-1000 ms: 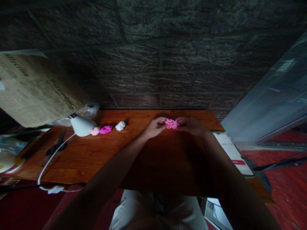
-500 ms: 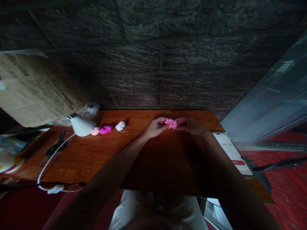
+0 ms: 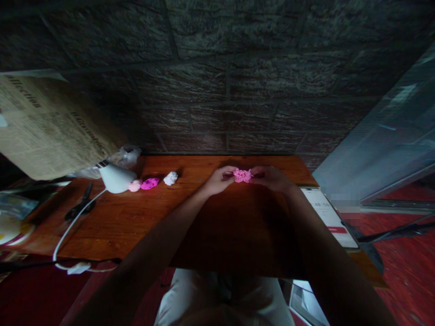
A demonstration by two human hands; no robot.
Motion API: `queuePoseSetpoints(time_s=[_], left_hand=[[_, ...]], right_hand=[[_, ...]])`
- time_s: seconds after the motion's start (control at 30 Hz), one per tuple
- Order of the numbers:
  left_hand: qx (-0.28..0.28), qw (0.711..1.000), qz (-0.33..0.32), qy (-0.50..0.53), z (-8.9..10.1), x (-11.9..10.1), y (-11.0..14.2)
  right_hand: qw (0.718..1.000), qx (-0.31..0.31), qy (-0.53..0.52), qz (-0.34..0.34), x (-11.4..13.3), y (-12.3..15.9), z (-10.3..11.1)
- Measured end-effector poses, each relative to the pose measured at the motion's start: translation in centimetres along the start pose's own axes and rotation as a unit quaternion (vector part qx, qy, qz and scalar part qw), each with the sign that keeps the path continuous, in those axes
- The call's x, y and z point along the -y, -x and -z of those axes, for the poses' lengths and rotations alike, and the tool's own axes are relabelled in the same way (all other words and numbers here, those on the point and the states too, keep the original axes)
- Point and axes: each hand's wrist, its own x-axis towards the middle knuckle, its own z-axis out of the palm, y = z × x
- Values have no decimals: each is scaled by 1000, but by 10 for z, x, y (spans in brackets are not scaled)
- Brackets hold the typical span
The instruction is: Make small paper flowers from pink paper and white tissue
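A lumpy piece of pink modelling clay (image 3: 243,176) with a bumpy surface is held between my two hands, at the back of the wooden table. My left hand (image 3: 222,178) pinches its left side with thumb and fingers. On the right side, my right hand (image 3: 268,177) grips it with closed fingers. Farther left lie a white lump of clay (image 3: 170,178), a magenta lump (image 3: 150,183) and a pale pink lump (image 3: 135,185); neither hand touches these.
A lamp (image 3: 117,178) with a white base and printed paper shade (image 3: 50,127) stands at the left, its white cable (image 3: 63,235) trailing forward. Black scissors (image 3: 81,206) lie beside it. A phone (image 3: 328,217) rests at the table's right edge. Behind rises a dark brick wall (image 3: 251,117).
The pink clay has turned slightly between my fingers and shows a different outline. Both hands keep nearly the same place.
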Motion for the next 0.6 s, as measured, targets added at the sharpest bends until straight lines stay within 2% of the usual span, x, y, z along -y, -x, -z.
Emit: queuePoseSetpoints(time_s=[0.4,0.6], left_hand=[[-7,1000,-16,8,-1,3,-2],[-32,999,-7,6,-2,3,-2]], right_hand=[[999,6,-46,-10,-4,-1,-1],[997,6,-70,-21,-4,-3,-2]])
